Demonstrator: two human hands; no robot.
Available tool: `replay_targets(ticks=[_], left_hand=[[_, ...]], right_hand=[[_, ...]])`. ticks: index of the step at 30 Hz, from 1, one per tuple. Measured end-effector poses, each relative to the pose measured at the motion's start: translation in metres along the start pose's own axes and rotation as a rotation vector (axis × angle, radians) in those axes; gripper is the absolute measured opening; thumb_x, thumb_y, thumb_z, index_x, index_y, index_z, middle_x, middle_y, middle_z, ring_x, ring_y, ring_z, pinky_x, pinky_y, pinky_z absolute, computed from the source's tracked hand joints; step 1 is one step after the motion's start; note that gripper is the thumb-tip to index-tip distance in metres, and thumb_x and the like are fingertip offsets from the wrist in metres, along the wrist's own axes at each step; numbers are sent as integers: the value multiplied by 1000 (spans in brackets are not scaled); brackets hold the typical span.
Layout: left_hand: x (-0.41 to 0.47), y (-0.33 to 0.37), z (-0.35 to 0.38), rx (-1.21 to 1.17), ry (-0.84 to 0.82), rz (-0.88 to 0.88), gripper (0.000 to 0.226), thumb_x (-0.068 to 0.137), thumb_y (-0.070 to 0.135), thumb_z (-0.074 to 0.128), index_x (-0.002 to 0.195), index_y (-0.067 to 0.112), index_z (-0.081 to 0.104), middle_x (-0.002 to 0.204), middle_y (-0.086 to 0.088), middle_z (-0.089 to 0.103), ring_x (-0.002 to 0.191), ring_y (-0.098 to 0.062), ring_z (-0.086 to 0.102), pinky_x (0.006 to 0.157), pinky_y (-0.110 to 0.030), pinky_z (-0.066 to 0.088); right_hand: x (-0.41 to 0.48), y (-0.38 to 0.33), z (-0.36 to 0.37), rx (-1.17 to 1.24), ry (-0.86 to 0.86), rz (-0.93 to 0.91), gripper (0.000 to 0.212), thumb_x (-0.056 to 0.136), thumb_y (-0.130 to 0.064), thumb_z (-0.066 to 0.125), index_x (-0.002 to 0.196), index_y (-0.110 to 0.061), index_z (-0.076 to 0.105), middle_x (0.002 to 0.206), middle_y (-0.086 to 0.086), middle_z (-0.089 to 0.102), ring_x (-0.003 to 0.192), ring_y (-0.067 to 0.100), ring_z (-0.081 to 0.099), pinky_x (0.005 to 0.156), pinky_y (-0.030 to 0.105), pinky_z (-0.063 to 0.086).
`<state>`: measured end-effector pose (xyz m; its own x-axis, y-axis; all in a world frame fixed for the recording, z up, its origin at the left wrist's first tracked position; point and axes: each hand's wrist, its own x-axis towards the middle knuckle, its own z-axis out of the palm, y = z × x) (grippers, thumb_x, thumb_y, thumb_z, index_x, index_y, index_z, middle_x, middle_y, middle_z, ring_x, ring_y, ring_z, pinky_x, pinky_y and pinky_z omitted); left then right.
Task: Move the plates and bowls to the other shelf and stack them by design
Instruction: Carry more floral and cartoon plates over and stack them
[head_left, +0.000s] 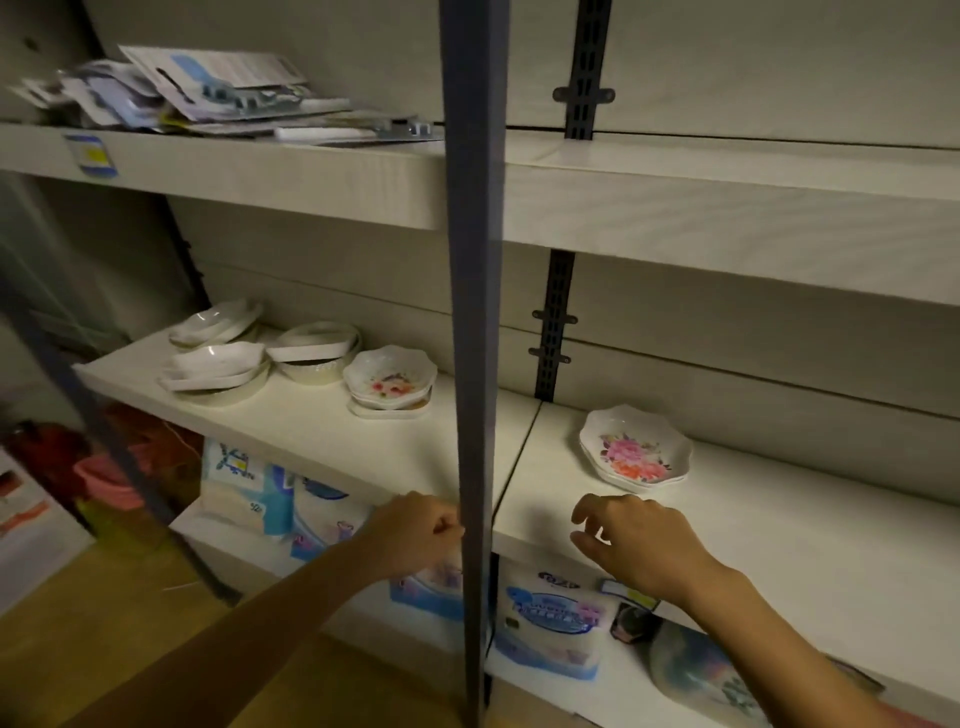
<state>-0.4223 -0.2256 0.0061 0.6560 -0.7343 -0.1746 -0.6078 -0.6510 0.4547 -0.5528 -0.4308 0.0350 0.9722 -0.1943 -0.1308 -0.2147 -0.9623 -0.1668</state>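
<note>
On the right shelf (779, 519) sits a small stack of scalloped plates with a pink flower print (635, 450). The left shelf (311, 426) carries another flowered scalloped plate stack (389, 378), white round bowls (314, 351) and white plain dishes piled on bowls (215, 364), with more white dishes behind (215, 322). My left hand (421, 530) hovers at the left shelf's front edge with fingers curled, holding nothing. My right hand (634, 540) hovers over the right shelf's front, just in front of the pink-flower plates, fingers loosely bent and empty.
A grey vertical post (470, 364) stands between the two shelves, right beside my left hand. The upper left shelf holds packaged hardware cards (208, 88). Below are packs of tissues (550, 618) and red and pink items (104, 478) at the far left.
</note>
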Motion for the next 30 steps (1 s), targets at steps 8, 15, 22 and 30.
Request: replay_targets(ticks=[8, 15, 22, 30], left_hand=[[-32, -113, -50, 92, 105, -14, 25, 93, 25, 48, 93, 6, 64, 88, -8, 67, 90, -24, 64, 74, -31, 46], [-49, -186, -95, 86, 118, -63, 22, 92, 29, 48, 90, 12, 63, 95, -10, 69, 92, -24, 63, 83, -35, 49], [-28, -223, -132, 114, 124, -58, 22, 92, 31, 47, 91, 15, 63, 100, -8, 69, 93, -24, 62, 80, -34, 47], [41, -261, -163, 177, 95, -67, 30, 92, 37, 46, 103, 16, 64, 108, -5, 67, 99, -24, 60, 81, -33, 45]], right_hand=[[25, -99, 19, 26, 16, 38, 33, 93, -43, 43, 120, -29, 55, 121, -2, 63, 106, 21, 61, 85, 34, 50], [59, -181, 21, 59, 26, 101, 33, 93, -42, 44, 119, -27, 57, 121, 2, 63, 109, 24, 60, 89, 38, 49], [114, -215, 24, 10, -11, 154, 35, 93, -43, 43, 119, -26, 58, 124, 2, 62, 109, 25, 59, 90, 39, 49], [203, -215, 27, -4, -19, 292, 33, 94, -36, 39, 112, -20, 62, 114, 6, 63, 94, 26, 58, 73, 31, 41]])
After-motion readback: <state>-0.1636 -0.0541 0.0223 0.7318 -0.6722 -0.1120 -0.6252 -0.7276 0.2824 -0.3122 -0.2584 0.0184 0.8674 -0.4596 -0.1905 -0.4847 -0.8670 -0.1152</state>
